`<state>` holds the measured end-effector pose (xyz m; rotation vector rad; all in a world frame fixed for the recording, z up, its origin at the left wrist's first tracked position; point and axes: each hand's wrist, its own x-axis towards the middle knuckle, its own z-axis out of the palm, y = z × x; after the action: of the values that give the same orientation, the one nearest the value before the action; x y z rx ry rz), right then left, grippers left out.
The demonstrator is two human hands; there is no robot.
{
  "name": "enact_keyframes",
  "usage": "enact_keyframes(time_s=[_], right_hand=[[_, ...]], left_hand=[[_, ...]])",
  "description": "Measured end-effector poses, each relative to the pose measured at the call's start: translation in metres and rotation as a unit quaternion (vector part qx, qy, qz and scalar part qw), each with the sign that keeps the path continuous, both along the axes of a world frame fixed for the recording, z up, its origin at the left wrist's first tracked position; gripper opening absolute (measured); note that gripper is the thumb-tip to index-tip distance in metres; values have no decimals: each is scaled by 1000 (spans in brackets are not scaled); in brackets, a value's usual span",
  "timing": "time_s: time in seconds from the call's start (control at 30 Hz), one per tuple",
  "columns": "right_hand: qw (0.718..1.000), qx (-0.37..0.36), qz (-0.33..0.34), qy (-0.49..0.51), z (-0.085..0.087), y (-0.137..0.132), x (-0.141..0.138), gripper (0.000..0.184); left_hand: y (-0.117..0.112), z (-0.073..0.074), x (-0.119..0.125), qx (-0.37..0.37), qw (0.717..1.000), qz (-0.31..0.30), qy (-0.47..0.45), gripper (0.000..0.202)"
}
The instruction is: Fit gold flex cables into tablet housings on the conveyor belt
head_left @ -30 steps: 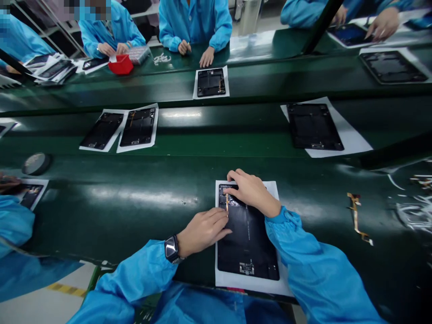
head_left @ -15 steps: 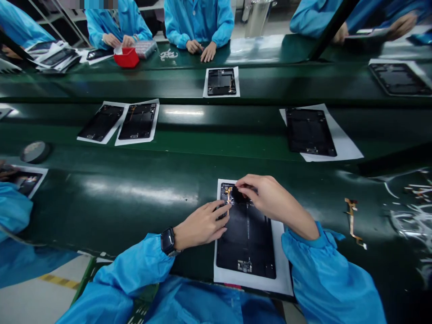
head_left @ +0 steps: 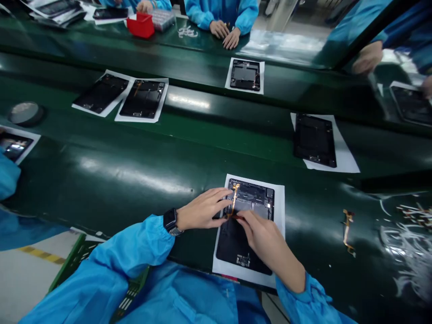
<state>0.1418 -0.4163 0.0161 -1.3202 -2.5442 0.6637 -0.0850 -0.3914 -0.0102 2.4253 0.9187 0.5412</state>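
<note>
Two hands: both on the black housing nearest the body, fingertips meeting at the lower end of its flex strip.
Left hand (head_left: 202,209): fingers nearly straight and loosely spread, tips laid on the housing's left edge just beside the strip; nothing gripped.
Right hand (head_left: 261,236): fingers curled in, forefinger and thumb drawn together at the strip's lower end; cannot tell whether it is a pinch or a press.
Housing (head_left: 251,198): flat rectangle, matte black, open side up; upper part shows grey blocks and small parts, lower part is plain dark.
Flex strip (head_left: 234,200): thin orange ribbon, glossy, running straight down the housing's upper left, small tab at the top.
Paper sheet (head_left: 279,202): white and smooth, under the housing, margin showing all round.
Belt (head_left: 135,180): dark green, glossy, streaked with glare; housing sits at its near edge.
Watch (head_left: 170,220): black square face on the left wrist.
Sleeves (head_left: 135,252): bright blue, smooth fabric, gathered cuffs.
Loose flex (head_left: 347,231): second orange ribbon, kinked, bare on the belt well to the right.
Other housings: pair side by side (head_left: 101,92) (head_left: 143,99), one far centre (head_left: 245,75), one right (head_left: 314,139), each on white paper.
Disc (head_left: 24,112): round, grey, flat, far left.
Red box (head_left: 141,24): small, at the far edge.
Co-worker's hands (head_left: 226,33): resting on the far belt, blue cuffs.
</note>
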Motion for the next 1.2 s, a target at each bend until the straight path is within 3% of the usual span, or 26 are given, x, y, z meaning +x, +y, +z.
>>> enact_keyframes(time_s=[0.17,0.43,0.67,0.93,1.2], right_hand=[[993,98,19,-57,0,-4,-15,14],[988,130,2,-82,-2,-11,-31,19],[996,93,-13,-1,-8,-12,-25,15],[991,52,-90,88,-10,-15,-15,11],[994,93,-50,37,-8,-19,-26,13]], left_hand=[[0,-1,-1,-5,1000,-6,-3,50],[1,-7,-1,-7,1000,-10,0,51],[-2,-8,-1,-10,1000,0,-13,65],[0,-7,-1,-7,1000,1,-3,72],[-1,-6,-1,-20,1000,3,-10,69]])
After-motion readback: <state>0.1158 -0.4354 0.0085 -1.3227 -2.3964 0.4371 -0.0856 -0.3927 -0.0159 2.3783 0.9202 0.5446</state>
